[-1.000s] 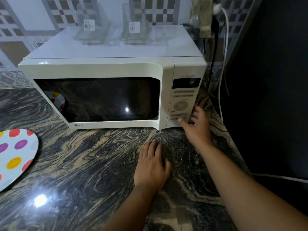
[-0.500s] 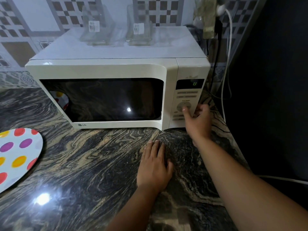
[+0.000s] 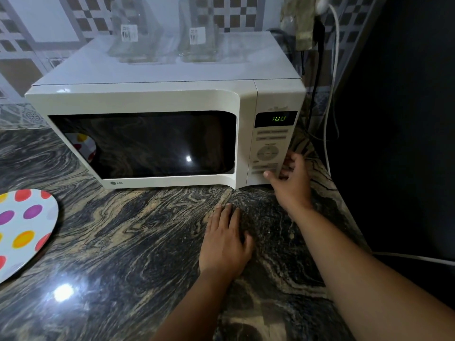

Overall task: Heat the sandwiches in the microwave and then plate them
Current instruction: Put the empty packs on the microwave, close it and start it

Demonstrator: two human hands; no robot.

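A white microwave [image 3: 157, 99] stands on the dark marbled counter [image 3: 118, 242] with its door closed. Its green display [image 3: 278, 118] reads 1:00. My right hand [image 3: 291, 179] is at the lower right corner of the control panel [image 3: 269, 153], thumb pressing a bottom button and fingers wrapped round the side edge. My left hand [image 3: 225, 244] rests flat on the counter in front of the microwave, fingers straight. A white plate with coloured dots [image 3: 21, 230] lies at the left edge. No sandwiches are visible; the dark door glass hides the inside.
Two clear glass containers [image 3: 134, 33] [image 3: 198, 33] stand on top of the microwave. Cables [image 3: 330, 99] hang down the wall to its right, beside a dark panel [image 3: 398, 119]. A white cord [image 3: 413, 257] crosses the counter's right edge.
My right thumb went from the bottom button up to the round dial and back down to the bottom buttons. The display changed from 0 to 1:00. My left hand stayed put.
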